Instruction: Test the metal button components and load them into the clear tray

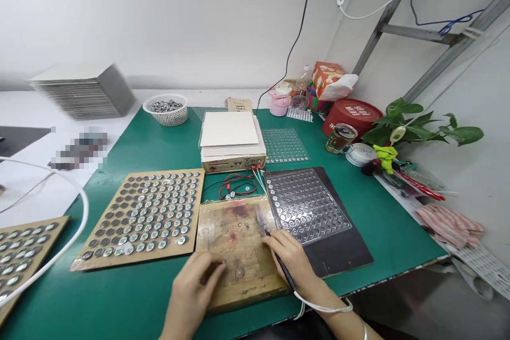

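Note:
My right hand (292,257) is closed round a black pen-shaped probe (285,271) with a white cable at its lower end. Its tip points toward the worn wooden board (223,223) in front of me. Over the board's left part is my left hand (197,279), thumb and forefinger curled together; whatever they pinch, if anything, is too small to make out. One small round metal disc (239,272) lies on the board between my hands. To the left, a brown board (153,212) carries rows of round discs, and to the right a clear blister tray (306,207) rests on a black sheet.
A bench meter (233,163) with red and white leads stands behind the wooden board. Farther back is a white basket (169,114) of small metal parts. Another disc-filled board (24,249) lies far left. A glass mug (340,138), red tub (353,111) and plant (422,122) line the right.

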A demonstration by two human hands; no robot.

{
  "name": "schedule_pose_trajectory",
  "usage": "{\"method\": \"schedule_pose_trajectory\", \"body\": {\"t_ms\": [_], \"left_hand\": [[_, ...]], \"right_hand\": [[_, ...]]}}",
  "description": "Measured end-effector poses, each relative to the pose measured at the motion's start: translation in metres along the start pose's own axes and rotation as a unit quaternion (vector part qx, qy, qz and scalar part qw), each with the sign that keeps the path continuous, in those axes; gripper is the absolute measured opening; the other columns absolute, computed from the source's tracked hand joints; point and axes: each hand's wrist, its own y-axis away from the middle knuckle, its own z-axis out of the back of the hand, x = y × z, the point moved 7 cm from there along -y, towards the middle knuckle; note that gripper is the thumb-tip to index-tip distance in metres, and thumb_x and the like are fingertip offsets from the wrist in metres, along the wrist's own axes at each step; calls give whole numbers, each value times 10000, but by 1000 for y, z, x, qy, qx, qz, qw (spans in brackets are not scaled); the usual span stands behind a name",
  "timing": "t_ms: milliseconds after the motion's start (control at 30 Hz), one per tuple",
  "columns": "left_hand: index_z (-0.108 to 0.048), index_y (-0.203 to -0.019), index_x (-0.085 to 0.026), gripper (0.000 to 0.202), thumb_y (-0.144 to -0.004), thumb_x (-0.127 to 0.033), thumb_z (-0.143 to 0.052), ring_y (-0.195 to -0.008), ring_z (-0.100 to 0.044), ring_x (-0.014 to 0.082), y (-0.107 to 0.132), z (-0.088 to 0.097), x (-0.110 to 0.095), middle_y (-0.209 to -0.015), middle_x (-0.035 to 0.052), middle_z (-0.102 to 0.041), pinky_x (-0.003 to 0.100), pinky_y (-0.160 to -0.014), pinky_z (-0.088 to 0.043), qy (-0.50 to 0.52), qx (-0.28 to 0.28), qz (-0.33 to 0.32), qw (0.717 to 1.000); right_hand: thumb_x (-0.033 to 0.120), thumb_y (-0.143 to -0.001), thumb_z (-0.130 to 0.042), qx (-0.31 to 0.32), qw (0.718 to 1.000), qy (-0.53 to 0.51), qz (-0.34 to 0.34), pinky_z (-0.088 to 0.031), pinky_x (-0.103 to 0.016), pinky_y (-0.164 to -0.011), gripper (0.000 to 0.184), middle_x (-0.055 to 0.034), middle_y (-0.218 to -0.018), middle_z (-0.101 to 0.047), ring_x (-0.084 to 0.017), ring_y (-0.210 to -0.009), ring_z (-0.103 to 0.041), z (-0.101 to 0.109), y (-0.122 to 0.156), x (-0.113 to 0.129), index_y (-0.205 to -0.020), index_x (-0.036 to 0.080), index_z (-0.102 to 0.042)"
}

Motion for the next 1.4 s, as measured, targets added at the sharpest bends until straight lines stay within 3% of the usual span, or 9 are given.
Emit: {"method": "schedule_pose_trajectory", "body": {"t_ms": [100, 233, 433, 567, 733, 867, 1133, 1300, 1400], "left_hand": [[-623, -763, -217, 235, -915, -351, -504, -692, -624, 168, 6, -21, -10, -735, 26, -655, 236, -599, -505, 15, 20, -10, 1000], [-622, -807, -214, 200, -923, -321, -498, -717, -623, 170, 8, -25, -7, -760, 32, -649, 241, -609, -507, 16, 19, -13, 1000], [-627, -809, -217, 203, -929, -311, -493, -726, -598, 177, 5, -28, -11, -763, 35, -643, 252, -614, -492, -8, 43, -47, 998], [-637, -834, -227, 178, -924, -311, -507, -744, -577, 186, 4, -32, -13, -778, 29, -625, 263, -617, -473, -47, 55, -58, 996], [-633, -861, -225, 170, -930, -303, -499, -766, -564, 193, 5, -35, -10, -804, 29, -617, 263, -605, -460, -61, 59, -55, 995], [-626, -869, -223, 164, -934, -290, -491, -762, -555, 190, 5, -35, -11, -808, 27, -615, 263, -610, -456, -57, 56, -59, 995], [-624, -877, -222, 149, -933, -276, -497, -756, -553, 184, 6, -33, -14, -792, 22, -600, 260, -616, -452, -59, 45, -71, 995], [-621, -876, -220, 144, -933, -271, -498, -749, -549, 183, 6, -33, -15, -789, 22, -601, 262, -619, -451, -55, 45, -75, 995], [-622, -879, -222, 150, -934, -280, -495, -753, -550, 186, 6, -33, -14, -801, 27, -607, 263, -616, -449, -56, 46, -70, 995]], "right_hand": [[46, -907, -384, -30, 999, -4, -21, -501, -304, -709, 272, -67, -856, -626, -207, -815, -581, 6, -1, -9, -946, 191, -611], [89, -937, -388, -86, 992, 11, -88, -485, -355, -733, 248, -94, -889, -628, -234, -839, -590, 25, 0, -38, -1009, 181, -607], [145, -931, -455, -63, 992, -38, -105, -493, -326, -743, 196, -50, -857, -676, -211, -816, -625, 33, 3, -54, -938, 210, -640], [201, -942, -477, -82, 981, -59, -168, -486, -333, -778, 161, -69, -917, -661, -216, -882, -610, 41, -4, -66, -970, 196, -636], [245, -876, -560, -41, 976, -76, -201, -477, -309, -726, 116, -43, -842, -629, -206, -815, -603, 35, -16, -76, -901, 211, -669], [243, -871, -524, -48, 971, -68, -226, -457, -325, -747, 150, -43, -848, -617, -212, -821, -594, 34, -18, -81, -921, 211, -662], [265, -861, -517, -55, 970, -64, -227, -458, -341, -812, 149, -38, -920, -677, -227, -901, -607, 38, -16, -94, -929, 221, -643], [334, -872, -535, -56, 971, -40, -228, -391, -464, -980, 255, -89, -1171, -649, -309, -1189, -526, 41, 3, -105, -1077, 217, -632], [337, -893, -506, -64, 974, -14, -217, -388, -493, -997, 279, -100, -1207, -642, -318, -1243, -497, 35, 8, -101, -1116, 210, -616]]}}
